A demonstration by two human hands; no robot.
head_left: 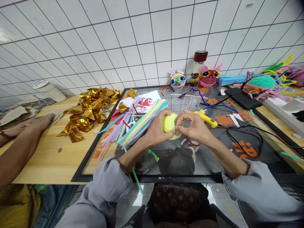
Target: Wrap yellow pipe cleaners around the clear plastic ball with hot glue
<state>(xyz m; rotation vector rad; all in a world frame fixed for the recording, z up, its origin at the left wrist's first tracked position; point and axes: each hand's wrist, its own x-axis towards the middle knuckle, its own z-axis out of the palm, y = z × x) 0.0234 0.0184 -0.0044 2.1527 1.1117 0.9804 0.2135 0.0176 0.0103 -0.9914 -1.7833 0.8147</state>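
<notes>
tiles (161, 30) back cluttered table (53, 161); left grip (157, 129) cups yellow ball (168, 124), right grip (195, 126) pinched alongside.

Yellow-wrapped round piece (169, 124), clear on one side, held above glass

Pretty bright, even light overall, with glare on the tiled wall (142, 38). Wide-angle warp bends the edges, and the top-right corner goes dark.

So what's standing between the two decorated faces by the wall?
A clear bottle with a dark red lid, as the head view shows.
</notes>
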